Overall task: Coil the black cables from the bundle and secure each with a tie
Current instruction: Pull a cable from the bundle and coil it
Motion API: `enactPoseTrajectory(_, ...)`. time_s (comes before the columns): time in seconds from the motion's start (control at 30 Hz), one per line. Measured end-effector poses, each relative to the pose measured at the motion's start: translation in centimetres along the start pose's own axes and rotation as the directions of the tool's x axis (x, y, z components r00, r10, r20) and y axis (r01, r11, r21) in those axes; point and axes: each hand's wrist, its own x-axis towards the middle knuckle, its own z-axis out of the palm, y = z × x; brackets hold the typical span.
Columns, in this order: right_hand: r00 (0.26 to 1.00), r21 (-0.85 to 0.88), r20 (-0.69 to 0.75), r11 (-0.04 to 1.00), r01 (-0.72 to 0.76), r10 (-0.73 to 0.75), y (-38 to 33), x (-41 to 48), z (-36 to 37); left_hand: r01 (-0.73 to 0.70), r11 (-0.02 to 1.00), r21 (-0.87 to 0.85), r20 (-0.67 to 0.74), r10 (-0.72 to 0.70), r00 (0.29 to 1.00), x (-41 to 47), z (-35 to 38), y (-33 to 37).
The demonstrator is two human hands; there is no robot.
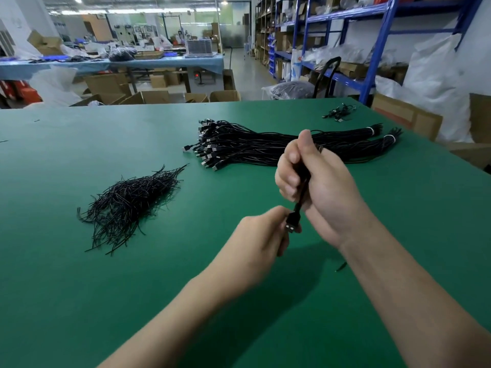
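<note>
Above a green desk (79,288), the right hand (321,181) has its fingers (288,179) curled round a black cable (299,201), while the left hand (255,243) pinches its plug end. The cable bundle (265,147) lies on the desk behind; a pile of ties (127,203) lies to the left

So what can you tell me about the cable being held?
The cable is thin, black and looks rubbery, ending below in a black plug with a metal tip. It is held above the table, its upper part gripped in the curled right hand; the left hand pinches the plug. Any loops are hidden.
</note>
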Motion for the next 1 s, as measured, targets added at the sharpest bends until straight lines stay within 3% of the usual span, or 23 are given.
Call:
enactPoseTrajectory(0.07, 0.994, -0.275, -0.099, 0.961, 0.013, -0.042, 0.3, 0.5, -0.6, -0.004, 0.980, 0.201, 0.064, -0.009, 0.998, -0.2, -0.4, 0.8)
enactPoseTrajectory(0.13, 0.992, -0.442, -0.124, 0.896, -0.032, -0.025, 0.9, 0.5, -1.1, -0.001, 0.922, 0.388, 0.092, -0.038, 0.995, -0.2, -1.5, 1.6)
enactPoseTrajectory(0.27, 0.996, -0.700, 0.001, 0.712, -0.064, 0.090, 2.5, -0.7, -1.2, -0.082, 0.833, 0.548, 0.092, 0.037, 0.995, 0.2, -5.0, 3.6)
enactPoseTrajectory(0.43, 0.930, -0.577, 0.165, 0.797, -0.178, 0.327, 3.3, -1.7, -0.7, -0.276, 0.843, 0.461, 0.085, 0.268, 0.960, 0.7, -8.1, 3.8)
enactPoseTrajectory(0.53, 0.861, -0.549, 0.270, 0.804, -0.229, 0.430, 3.4, -1.8, -1.0, -0.267, 0.868, 0.419, 0.039, 0.277, 0.960, 1.3, -8.3, 2.5)
enactPoseTrajectory(0.7, 0.813, -0.643, 0.304, 0.737, -0.209, 0.496, 3.9, -2.4, -1.7, -0.242, 0.944, 0.223, 0.075, 0.231, 0.970, 1.7, -7.4, -0.5)
enactPoseTrajectory(0.9, 0.806, -0.667, 0.277, 0.709, -0.230, 0.522, 4.5, -2.2, -2.5, -0.293, 0.887, 0.358, 0.042, 0.298, 0.954, 1.7, -5.7, -2.3)
enactPoseTrajectory(1.0, 0.768, -0.649, 0.259, 0.695, -0.311, 0.586, 4.8, -2.2, -3.1, -0.317, 0.843, 0.434, 0.073, 0.318, 0.945, 1.6, -5.0, -2.4)
